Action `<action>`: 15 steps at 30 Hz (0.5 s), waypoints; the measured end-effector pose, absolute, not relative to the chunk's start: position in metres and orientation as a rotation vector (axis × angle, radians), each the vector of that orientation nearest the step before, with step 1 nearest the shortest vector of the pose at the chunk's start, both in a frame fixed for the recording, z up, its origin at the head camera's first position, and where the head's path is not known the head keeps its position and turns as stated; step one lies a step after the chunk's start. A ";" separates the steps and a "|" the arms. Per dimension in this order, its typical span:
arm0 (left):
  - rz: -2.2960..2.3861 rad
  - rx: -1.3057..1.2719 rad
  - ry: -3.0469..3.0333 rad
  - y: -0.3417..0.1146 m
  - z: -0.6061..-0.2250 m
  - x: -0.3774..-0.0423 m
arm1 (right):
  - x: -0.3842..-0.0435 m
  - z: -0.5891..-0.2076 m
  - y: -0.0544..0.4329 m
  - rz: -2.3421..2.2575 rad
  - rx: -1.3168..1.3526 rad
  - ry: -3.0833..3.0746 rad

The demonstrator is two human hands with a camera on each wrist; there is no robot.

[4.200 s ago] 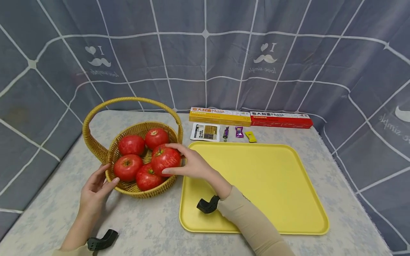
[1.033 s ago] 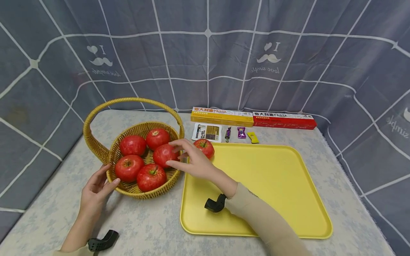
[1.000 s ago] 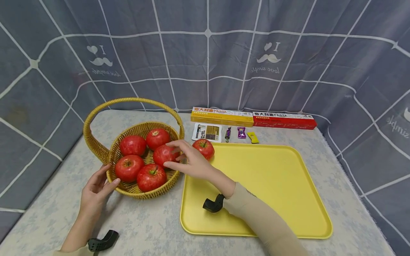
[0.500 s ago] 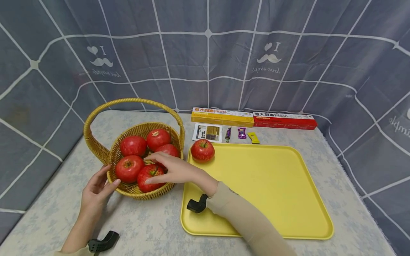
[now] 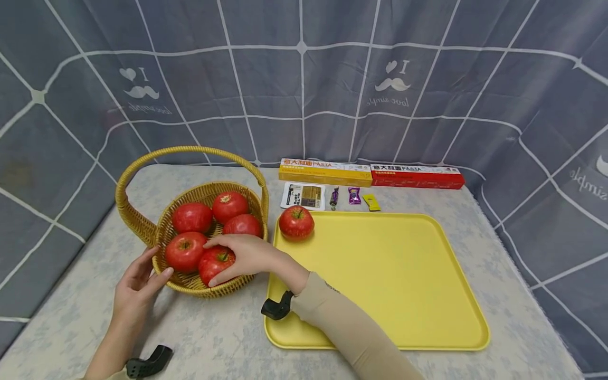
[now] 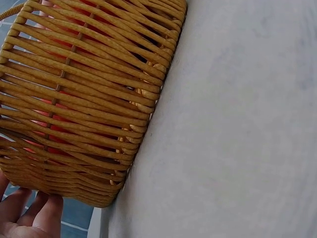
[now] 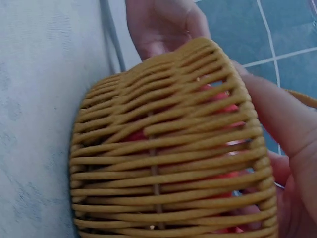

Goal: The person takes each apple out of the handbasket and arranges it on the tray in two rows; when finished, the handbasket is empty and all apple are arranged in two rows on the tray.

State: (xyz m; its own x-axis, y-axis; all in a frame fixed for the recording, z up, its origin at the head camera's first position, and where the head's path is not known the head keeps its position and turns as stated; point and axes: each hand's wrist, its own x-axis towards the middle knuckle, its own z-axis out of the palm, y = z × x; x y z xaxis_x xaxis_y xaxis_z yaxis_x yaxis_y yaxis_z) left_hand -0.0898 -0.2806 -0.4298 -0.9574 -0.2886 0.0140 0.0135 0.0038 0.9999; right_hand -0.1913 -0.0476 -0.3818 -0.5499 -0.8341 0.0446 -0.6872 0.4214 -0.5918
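Observation:
A wicker basket [image 5: 199, 289] with a tall arched handle holds several red apples. My left hand [image 5: 135, 293] grips its left front rim, thumb over the edge and fingers along the outside. In the left wrist view the basket wall [image 6: 74, 99] fills the upper left. My right hand [image 5: 244, 258] reaches over the right rim and grasps the front apple [image 5: 216, 264], thumb on the near side and fingers on the far side. In the right wrist view the right thumb [image 7: 277, 114] overlaps the rim. Another apple [image 5: 296, 224] sits in the yellow tray's [image 5: 380, 285] back left corner.
Behind the tray lie a flat white packet [image 5: 304, 196], a purple twisted candy [image 5: 334, 198], a purple wrapped candy [image 5: 354, 196] and a yellow packet [image 5: 371, 202]. A yellow pasta box [image 5: 325, 173] and a red one [image 5: 417, 177] stand against the grey curtain [image 5: 304, 95].
One apple went from the basket to the tray's back left corner. My right hand then moved from beside the right-hand apple to the front one and closed round it. The left hand stayed on the rim.

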 end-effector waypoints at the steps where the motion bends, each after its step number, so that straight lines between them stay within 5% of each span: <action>1: -2.057 0.287 -2.055 -0.281 -0.430 -0.090 | -0.190 -0.382 -0.048 -0.806 -1.333 2.447; 15: -2.037 0.303 -2.068 -0.279 -0.429 -0.090 | -0.186 -0.382 -0.046 -0.853 -1.327 2.492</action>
State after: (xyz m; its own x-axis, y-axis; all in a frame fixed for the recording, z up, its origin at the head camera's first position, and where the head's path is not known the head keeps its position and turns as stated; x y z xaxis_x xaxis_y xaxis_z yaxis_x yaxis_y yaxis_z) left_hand -0.0900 -0.2794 -0.4293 -0.9538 -0.3000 0.0142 0.0097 0.0166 0.9998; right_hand -0.1860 -0.0456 -0.3816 -0.5803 -0.8087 0.0962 -0.6979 0.4329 -0.5705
